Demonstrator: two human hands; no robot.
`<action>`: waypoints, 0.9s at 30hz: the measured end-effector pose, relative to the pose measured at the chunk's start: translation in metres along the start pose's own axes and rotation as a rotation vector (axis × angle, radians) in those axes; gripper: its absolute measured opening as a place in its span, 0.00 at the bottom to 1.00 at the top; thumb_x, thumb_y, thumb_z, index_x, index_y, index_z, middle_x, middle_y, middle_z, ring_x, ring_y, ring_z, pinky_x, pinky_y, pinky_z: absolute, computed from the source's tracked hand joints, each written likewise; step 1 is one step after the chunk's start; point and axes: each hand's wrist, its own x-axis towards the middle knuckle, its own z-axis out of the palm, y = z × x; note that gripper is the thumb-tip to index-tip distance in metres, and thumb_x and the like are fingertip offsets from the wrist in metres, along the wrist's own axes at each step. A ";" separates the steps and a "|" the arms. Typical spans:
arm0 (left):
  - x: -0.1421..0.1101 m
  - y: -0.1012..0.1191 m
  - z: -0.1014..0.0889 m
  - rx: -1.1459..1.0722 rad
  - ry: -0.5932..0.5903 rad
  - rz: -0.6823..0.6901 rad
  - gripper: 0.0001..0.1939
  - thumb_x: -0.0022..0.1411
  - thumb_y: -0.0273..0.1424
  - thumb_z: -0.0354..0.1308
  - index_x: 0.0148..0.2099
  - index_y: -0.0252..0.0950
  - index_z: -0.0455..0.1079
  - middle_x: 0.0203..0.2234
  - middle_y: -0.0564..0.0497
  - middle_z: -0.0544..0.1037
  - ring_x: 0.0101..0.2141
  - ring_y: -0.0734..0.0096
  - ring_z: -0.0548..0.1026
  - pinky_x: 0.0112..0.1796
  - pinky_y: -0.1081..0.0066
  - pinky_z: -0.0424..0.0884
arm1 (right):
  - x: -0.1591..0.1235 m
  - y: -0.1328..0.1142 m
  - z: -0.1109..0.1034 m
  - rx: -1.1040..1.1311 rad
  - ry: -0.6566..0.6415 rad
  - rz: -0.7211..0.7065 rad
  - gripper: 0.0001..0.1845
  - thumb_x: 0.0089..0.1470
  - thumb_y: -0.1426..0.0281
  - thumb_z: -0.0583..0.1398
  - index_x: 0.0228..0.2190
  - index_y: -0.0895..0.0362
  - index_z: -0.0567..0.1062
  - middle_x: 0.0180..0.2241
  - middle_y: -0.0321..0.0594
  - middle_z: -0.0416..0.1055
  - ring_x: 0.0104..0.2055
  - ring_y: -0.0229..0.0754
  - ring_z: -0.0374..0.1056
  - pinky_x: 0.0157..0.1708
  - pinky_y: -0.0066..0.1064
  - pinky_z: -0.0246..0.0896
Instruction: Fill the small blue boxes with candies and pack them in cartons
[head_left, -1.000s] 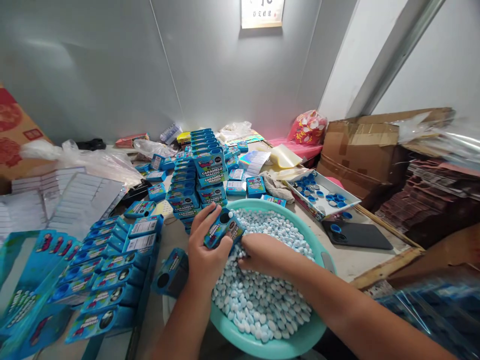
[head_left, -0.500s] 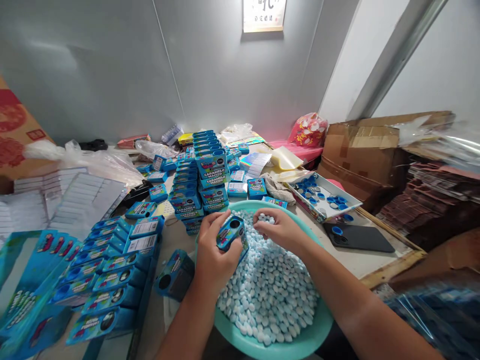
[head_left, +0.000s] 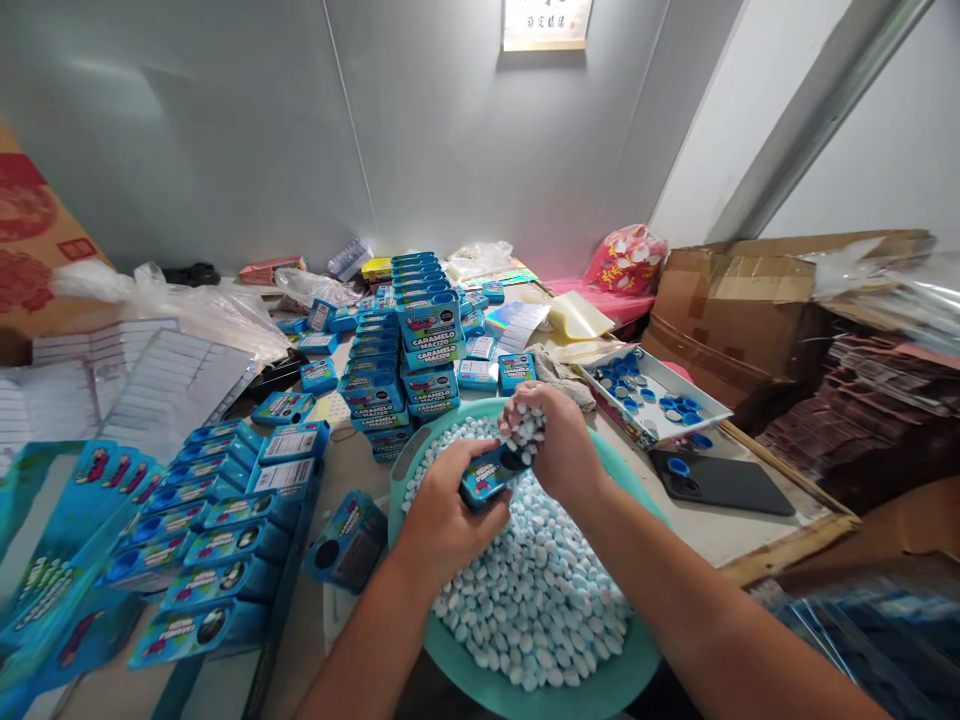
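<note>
Blue and small, the candy box is in the left hand, over the green tub of candies. The right hand has a bunch of candies, right by the box's round hole. Stacked boxes stand on the table behind the tub.

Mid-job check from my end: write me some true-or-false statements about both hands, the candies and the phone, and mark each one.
1. A round blue plastic cap rests on the flat black phone. True.
2. The phone lies in the round teal plastic basin. False: it lies on the table.
3. The left hand holds a small blue printed box. True.
4. The right hand is empty. False: it holds pale blue and white candies.
</note>
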 end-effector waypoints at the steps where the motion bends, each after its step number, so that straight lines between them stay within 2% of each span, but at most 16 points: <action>1: 0.000 -0.001 0.000 -0.008 -0.003 -0.010 0.25 0.58 0.26 0.64 0.58 0.40 0.71 0.52 0.45 0.79 0.53 0.57 0.77 0.56 0.60 0.73 | -0.002 0.000 -0.001 0.007 0.005 -0.003 0.10 0.46 0.66 0.63 0.20 0.54 0.68 0.20 0.32 0.66 0.24 0.38 0.64 0.26 0.30 0.59; 4: 0.002 -0.004 0.000 -0.039 -0.029 -0.019 0.25 0.60 0.27 0.65 0.59 0.40 0.71 0.53 0.44 0.78 0.54 0.57 0.77 0.56 0.60 0.73 | -0.005 -0.003 -0.001 -0.004 0.008 -0.024 0.08 0.47 0.67 0.63 0.21 0.54 0.71 0.21 0.33 0.69 0.25 0.39 0.67 0.26 0.29 0.59; 8: 0.004 -0.006 0.000 -0.040 -0.098 0.032 0.27 0.61 0.28 0.65 0.62 0.41 0.69 0.56 0.45 0.77 0.58 0.57 0.75 0.59 0.61 0.71 | -0.007 -0.005 0.000 -0.087 -0.070 -0.044 0.09 0.50 0.67 0.63 0.21 0.55 0.74 0.23 0.35 0.72 0.27 0.40 0.69 0.28 0.30 0.63; 11: 0.004 -0.006 0.001 -0.016 -0.090 0.040 0.26 0.61 0.29 0.65 0.61 0.41 0.69 0.55 0.46 0.78 0.57 0.57 0.76 0.58 0.61 0.72 | -0.008 -0.005 -0.001 -0.108 -0.118 -0.013 0.09 0.50 0.66 0.65 0.21 0.56 0.76 0.25 0.37 0.75 0.28 0.41 0.71 0.31 0.32 0.66; 16: 0.004 -0.007 0.004 -0.024 0.001 -0.145 0.23 0.59 0.34 0.68 0.57 0.39 0.72 0.49 0.45 0.81 0.49 0.55 0.80 0.51 0.59 0.76 | -0.009 -0.002 -0.009 -0.119 -0.126 -0.046 0.08 0.51 0.67 0.65 0.22 0.56 0.77 0.26 0.36 0.76 0.29 0.39 0.70 0.31 0.30 0.63; 18: 0.004 -0.007 0.005 -0.027 -0.004 -0.178 0.22 0.59 0.35 0.68 0.55 0.38 0.73 0.47 0.44 0.82 0.47 0.55 0.81 0.49 0.59 0.77 | -0.010 -0.001 -0.011 -0.129 -0.097 -0.053 0.08 0.51 0.68 0.65 0.23 0.56 0.77 0.25 0.35 0.76 0.28 0.38 0.70 0.31 0.28 0.62; 22: 0.002 -0.008 0.003 0.038 -0.021 -0.041 0.22 0.59 0.35 0.68 0.55 0.37 0.73 0.49 0.43 0.81 0.49 0.54 0.80 0.51 0.58 0.76 | -0.013 0.002 -0.011 -0.112 -0.061 -0.016 0.06 0.49 0.67 0.65 0.24 0.55 0.77 0.23 0.35 0.75 0.27 0.40 0.71 0.31 0.30 0.65; 27: 0.001 -0.009 0.002 0.066 -0.026 0.020 0.21 0.61 0.35 0.67 0.56 0.38 0.73 0.50 0.43 0.81 0.51 0.54 0.80 0.50 0.60 0.77 | -0.016 0.004 -0.010 -0.060 -0.025 -0.017 0.05 0.49 0.68 0.65 0.24 0.55 0.77 0.21 0.34 0.75 0.26 0.41 0.72 0.32 0.31 0.67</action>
